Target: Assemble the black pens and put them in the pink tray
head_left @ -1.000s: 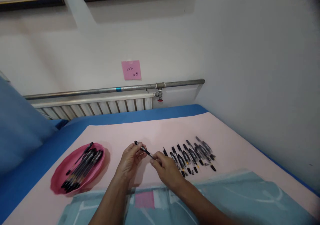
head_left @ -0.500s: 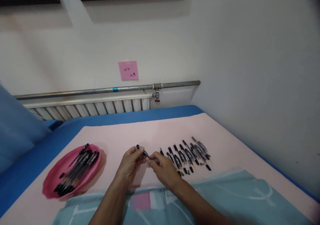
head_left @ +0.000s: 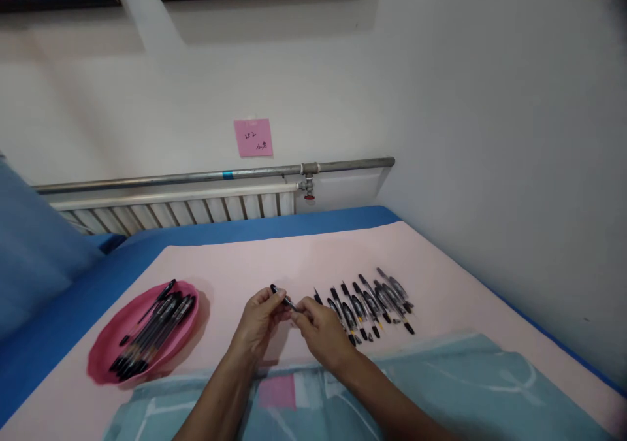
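A black pen (head_left: 283, 297) is held between both hands above the pink sheet (head_left: 304, 264). My left hand (head_left: 258, 323) pinches its upper end and my right hand (head_left: 321, 330) pinches the lower end; the two hands nearly touch. Just right of my right hand lies a row of several black pens and pen parts (head_left: 369, 304). On the left a pink dish (head_left: 115, 356) holds several more black pens (head_left: 151, 330).
A teal patterned cloth (head_left: 441, 389) covers the near edge. Blue bedding (head_left: 63, 310) borders the pink sheet at the left and back. A radiator (head_left: 171, 212) and a pipe (head_left: 343, 164) run along the wall, with a pink note (head_left: 253, 137) above.
My hands have moved closer together along the pen, so less of it shows between them. The view has shifted slightly.
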Motion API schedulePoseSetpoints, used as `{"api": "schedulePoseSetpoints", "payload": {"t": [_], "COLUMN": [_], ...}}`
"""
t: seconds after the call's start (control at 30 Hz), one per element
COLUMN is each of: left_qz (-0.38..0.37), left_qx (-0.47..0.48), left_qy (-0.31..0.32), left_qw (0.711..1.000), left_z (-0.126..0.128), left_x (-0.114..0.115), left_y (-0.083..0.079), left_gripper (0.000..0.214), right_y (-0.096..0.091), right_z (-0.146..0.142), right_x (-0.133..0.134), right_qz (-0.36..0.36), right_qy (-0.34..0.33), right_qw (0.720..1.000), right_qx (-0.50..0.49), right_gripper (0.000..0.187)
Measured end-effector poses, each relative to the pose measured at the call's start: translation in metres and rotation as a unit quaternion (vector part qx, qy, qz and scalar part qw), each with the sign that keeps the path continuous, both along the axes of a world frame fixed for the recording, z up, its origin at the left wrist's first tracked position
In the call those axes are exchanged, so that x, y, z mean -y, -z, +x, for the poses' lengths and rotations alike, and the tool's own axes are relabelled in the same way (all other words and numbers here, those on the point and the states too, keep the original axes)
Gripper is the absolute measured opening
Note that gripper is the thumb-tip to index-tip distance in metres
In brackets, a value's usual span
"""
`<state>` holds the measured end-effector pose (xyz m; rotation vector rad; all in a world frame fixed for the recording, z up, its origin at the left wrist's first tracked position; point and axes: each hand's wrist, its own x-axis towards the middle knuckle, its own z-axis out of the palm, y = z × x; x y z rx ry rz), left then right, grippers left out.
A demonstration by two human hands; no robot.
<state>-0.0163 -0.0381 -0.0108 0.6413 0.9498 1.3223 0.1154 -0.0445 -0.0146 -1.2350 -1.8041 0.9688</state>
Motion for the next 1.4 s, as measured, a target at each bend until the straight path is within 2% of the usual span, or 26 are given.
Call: {"api": "schedulePoseSetpoints", "payload": {"t": [0.4,0.5,0.63,0.87,1.0,1.13,1.23,1.3,1.4], "left_qz": [0.010,-0.004,-0.006,0.003,0.014,0.023,0.048,0.074,0.085], "left_qx": [0.014,0.021,0.007,-0.038,-0.033,0.004,0.016,-0.018,-0.144], "left_qy": [-0.015,-0.022,-0.044,0.001,-0.026,-0.096,-0.165,-0.219,-0.281], "left_qw": [1.000,1.000,0.999,0.999,0.999,0.995,0.985,0.973,0.945], "left_z": [0.002,0.006,0.009,0.010,0.006,-0.009,-0.031,-0.054,-0.104], "left_x": [-0.002,-0.002,0.000,0.006,0.005,-0.002,-0.005,-0.004,0.004], "left_y": [0.005,0.004,0.001,0.003,-0.003,-0.012,-0.018,-0.024,-0.035], "left_gripper": [0.027,0.030,0.031,0.032,0.030,0.030,0.030,0.030,0.026], "right_y": [0.000,-0.002,-0.006,-0.007,-0.008,-0.011,-0.012,-0.011,-0.012], "right_z": [0.000,-0.002,-0.005,-0.004,-0.005,-0.006,-0.003,-0.002,-0.001], "right_x": [-0.002,-0.004,-0.003,0.000,-0.001,0.000,0.000,0.000,0.001], "right_qz": [0.003,0.014,-0.006,-0.003,0.005,0.015,0.014,0.016,0.037], "right_qy": [-0.008,-0.014,-0.014,-0.001,-0.013,-0.010,-0.003,-0.005,-0.023], "right_qw": [1.000,1.000,1.000,1.000,1.000,1.000,1.000,1.000,0.998], "right_qx": [0.017,0.019,0.018,0.019,0.017,0.014,0.015,0.022,0.036], "right_gripper": [0.016,0.018,0.020,0.020,0.024,0.029,0.030,0.030,0.029]}}
